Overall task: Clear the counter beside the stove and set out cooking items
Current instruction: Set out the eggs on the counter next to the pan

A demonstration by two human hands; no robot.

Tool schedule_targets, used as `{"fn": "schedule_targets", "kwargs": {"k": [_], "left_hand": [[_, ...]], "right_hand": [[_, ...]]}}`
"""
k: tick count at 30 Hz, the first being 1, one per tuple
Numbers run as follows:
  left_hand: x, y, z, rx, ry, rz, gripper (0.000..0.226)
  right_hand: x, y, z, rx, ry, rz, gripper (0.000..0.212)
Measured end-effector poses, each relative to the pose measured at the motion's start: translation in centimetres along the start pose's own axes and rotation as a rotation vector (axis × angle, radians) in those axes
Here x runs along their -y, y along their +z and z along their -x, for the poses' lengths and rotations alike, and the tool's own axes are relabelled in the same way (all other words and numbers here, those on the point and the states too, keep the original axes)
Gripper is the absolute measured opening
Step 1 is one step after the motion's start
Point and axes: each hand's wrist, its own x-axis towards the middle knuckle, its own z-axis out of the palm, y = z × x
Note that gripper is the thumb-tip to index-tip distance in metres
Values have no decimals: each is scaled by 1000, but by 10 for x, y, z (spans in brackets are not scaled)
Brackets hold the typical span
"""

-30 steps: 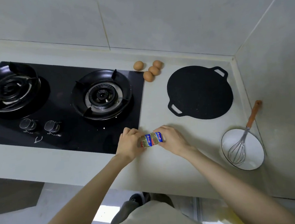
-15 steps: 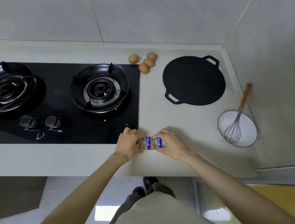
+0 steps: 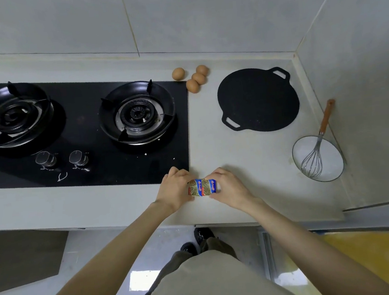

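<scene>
Reference point: the stove (image 3: 81, 133), which takes the left of the head view, both burners bare.

1. Just off the stove's front right corner, the left hand (image 3: 174, 191) has fingers and thumb curled round the left one of two foil packets (image 3: 202, 187).
2. The packets sit side by side, touching, low over the counter (image 3: 211, 134). I cannot tell whether they rest on it or are held just clear.
3. To the right of that same corner, the right hand (image 3: 230, 187) grips the right packet, fingers curled over its far edge.
4. Four eggs (image 3: 192, 79) lie at the stove's rear right corner.
5. Further right of the stove lies a flat black pan (image 3: 258, 99), and beyond it a bowl (image 3: 332, 173) holding a whisk (image 3: 312, 160).

Judgement: the setting-out step is in hand, and the packets are the item being placed. I judge that the next move calls for lowering both flat onto the bare counter right of the stove and loosening both grips together, so that neither packet slides towards the edge.
</scene>
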Motion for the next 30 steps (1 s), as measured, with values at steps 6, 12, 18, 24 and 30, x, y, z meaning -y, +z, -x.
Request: {"fn": "schedule_targets", "kwargs": {"k": [6, 12, 18, 24, 30], "left_hand": [[5, -13, -8, -28, 16, 65, 64], [9, -42, -41, -113, 1, 110, 43], [10, -84, -100, -191, -30, 143, 40], [17, -129, -163, -265, -65, 153, 42], [35, -160, -216, -315, -119, 170, 43]], "right_hand": [[-10, -16, -4, -51, 61, -41, 47], [-25, -57, -26, -105, 67, -23, 38], [-33, -106, -76, -157, 69, 10, 37], [-31, -149, -143, -165, 38, 12, 36], [-20, -169, -206, -154, 22, 17, 38]]}}
